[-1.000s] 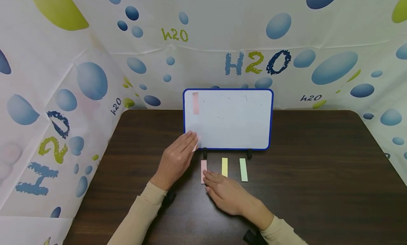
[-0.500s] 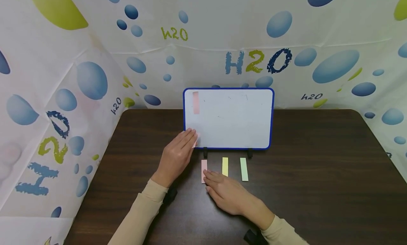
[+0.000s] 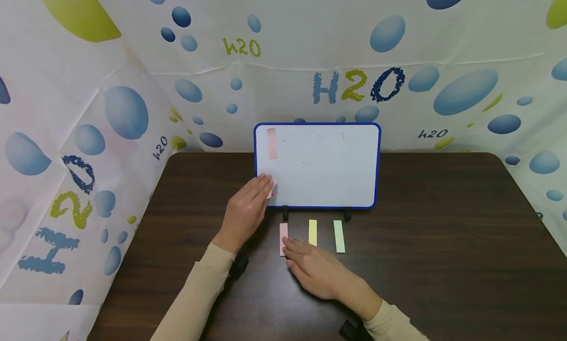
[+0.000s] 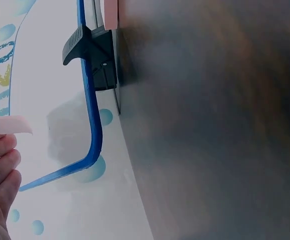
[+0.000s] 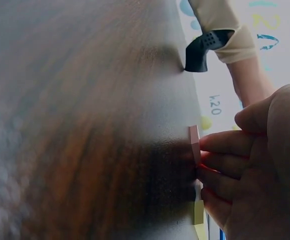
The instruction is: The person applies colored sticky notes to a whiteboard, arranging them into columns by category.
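Note:
My left hand [image 3: 245, 210] is at the lower left corner of a blue-framed whiteboard [image 3: 328, 169]. It pinches a pink sticky note strip [image 4: 15, 125] between thumb and fingers; the strip's free end curls away in the left wrist view. Another pink strip [image 3: 272, 144] is stuck upright near the board's upper left corner. Below the board, the fingertips of my right hand [image 3: 316, 269] rest on a pink sticky note pad [image 3: 283, 231], fingers extended. To its right lie a yellow pad [image 3: 313, 230], partly hidden behind that hand, and a green pad [image 3: 339, 236].
Two black clip feet [image 3: 347, 214] hold the whiteboard up on the dark wooden table [image 3: 443, 242]. Behind stands a white curtain [image 3: 292, 46] with blue spots. A black wrist camera mount [image 3: 239, 266] sits under the left sleeve.
My left hand has slid slightly up along the whiteboard's left side, carrying the pink strip. The right hand has stayed on the pink pad.

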Action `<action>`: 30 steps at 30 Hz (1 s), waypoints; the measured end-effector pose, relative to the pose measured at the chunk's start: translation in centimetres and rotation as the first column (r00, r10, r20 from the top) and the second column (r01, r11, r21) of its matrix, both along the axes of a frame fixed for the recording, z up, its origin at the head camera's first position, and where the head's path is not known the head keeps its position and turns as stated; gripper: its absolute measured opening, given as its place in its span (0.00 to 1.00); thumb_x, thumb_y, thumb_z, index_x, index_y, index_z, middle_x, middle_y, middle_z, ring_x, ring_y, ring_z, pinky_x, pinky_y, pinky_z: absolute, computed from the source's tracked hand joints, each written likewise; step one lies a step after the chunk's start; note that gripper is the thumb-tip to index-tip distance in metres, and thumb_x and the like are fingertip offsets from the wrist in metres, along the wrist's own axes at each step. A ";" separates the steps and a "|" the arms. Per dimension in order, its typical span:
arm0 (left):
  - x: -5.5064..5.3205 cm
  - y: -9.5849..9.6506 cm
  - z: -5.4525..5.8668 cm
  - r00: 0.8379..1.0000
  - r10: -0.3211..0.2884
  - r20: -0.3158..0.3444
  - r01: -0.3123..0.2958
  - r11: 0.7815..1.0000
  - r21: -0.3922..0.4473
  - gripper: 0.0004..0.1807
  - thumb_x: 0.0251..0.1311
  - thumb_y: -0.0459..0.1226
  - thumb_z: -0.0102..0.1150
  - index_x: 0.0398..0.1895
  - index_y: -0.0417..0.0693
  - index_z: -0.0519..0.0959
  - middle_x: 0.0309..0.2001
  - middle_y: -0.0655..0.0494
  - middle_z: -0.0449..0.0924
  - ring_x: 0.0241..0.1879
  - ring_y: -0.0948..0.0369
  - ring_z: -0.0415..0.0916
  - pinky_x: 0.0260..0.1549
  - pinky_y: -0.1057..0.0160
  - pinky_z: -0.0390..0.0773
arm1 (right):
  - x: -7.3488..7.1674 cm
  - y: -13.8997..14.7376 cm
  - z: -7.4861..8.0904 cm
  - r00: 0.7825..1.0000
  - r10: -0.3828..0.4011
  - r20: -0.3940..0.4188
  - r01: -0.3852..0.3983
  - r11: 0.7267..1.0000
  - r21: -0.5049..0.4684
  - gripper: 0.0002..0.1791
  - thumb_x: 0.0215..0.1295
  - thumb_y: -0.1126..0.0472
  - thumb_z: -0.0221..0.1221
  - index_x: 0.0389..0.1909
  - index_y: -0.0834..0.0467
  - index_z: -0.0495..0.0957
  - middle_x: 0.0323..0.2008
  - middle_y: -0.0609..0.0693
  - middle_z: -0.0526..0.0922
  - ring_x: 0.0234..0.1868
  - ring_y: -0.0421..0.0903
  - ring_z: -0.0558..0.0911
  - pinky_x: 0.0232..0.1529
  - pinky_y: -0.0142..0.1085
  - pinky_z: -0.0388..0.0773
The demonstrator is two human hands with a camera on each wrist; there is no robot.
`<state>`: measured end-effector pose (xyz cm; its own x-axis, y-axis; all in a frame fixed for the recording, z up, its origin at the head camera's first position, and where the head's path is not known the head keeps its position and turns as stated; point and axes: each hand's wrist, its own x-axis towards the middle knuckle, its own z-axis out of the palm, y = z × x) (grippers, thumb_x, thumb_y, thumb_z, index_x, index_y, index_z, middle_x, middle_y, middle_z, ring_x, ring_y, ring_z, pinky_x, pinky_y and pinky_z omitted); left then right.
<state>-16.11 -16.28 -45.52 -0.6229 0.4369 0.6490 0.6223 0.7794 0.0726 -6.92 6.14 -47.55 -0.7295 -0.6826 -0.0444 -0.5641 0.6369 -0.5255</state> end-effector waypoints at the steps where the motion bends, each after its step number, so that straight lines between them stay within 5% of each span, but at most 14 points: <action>1: -0.1 0.0 0.0 1.000 0.001 -0.001 -0.001 1.000 0.004 0.25 0.58 0.30 0.72 0.60 0.38 0.81 0.61 0.44 0.83 0.62 0.50 0.81 0.62 0.52 0.80 | 0.0 0.0 0.0 1.000 0.000 -0.002 0.000 1.000 -0.002 0.25 0.82 0.52 0.42 0.72 0.59 0.71 0.76 0.52 0.67 0.77 0.49 0.66 0.75 0.48 0.69; 30: -2.8 0.7 -0.2 0.997 0.017 -0.076 -0.012 0.997 0.072 0.24 0.59 0.30 0.71 0.60 0.37 0.81 0.60 0.43 0.83 0.61 0.47 0.82 0.61 0.50 0.80 | -0.1 0.0 -0.2 1.000 0.003 -0.005 -0.002 1.000 0.019 0.26 0.83 0.51 0.41 0.72 0.57 0.70 0.77 0.51 0.66 0.78 0.48 0.65 0.76 0.47 0.67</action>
<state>-18.94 -15.62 -45.74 -0.5758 0.3790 0.7244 0.6170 0.7828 0.0810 -7.02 6.19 -47.75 -0.7280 -0.6834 -0.0544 -0.5680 0.6456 -0.5104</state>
